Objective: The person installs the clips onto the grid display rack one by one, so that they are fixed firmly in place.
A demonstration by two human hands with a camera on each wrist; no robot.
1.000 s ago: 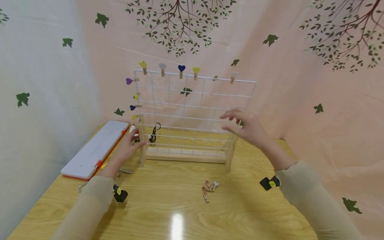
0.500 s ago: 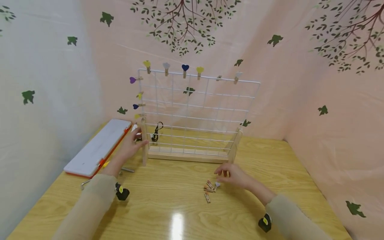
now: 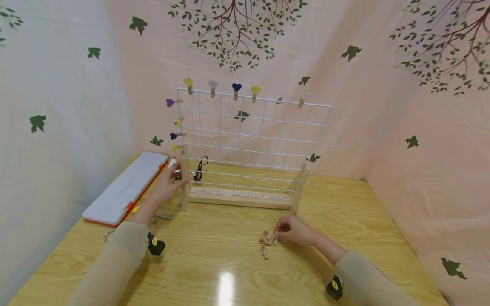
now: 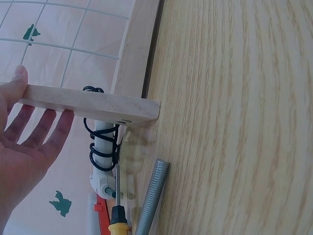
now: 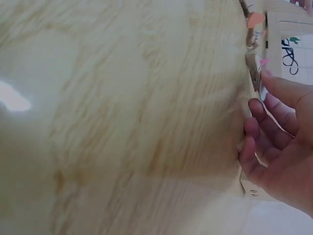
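Observation:
My left hand grips the left wooden upright of a stand, thumb on one face and fingers on the other. The stand carries a white wire grid. Heart-topped mini clothespins sit along the grid's top edge, among them a dark blue one, and down its left edge, such as a purple one. On the table, my right hand pinches a white-heart clothespin between thumb and finger. Beside it lies a small pile of clothespins with orange and pink tops.
A white case with orange edges lies at the table's left. Near my left forearm are a threaded metal rod and a yellow-handled screwdriver. A coiled black cable is behind the grid.
My right hand has come down from beside the grid's right side to the table and taken hold of the white-heart clothespin. My left hand has stayed on the upright.

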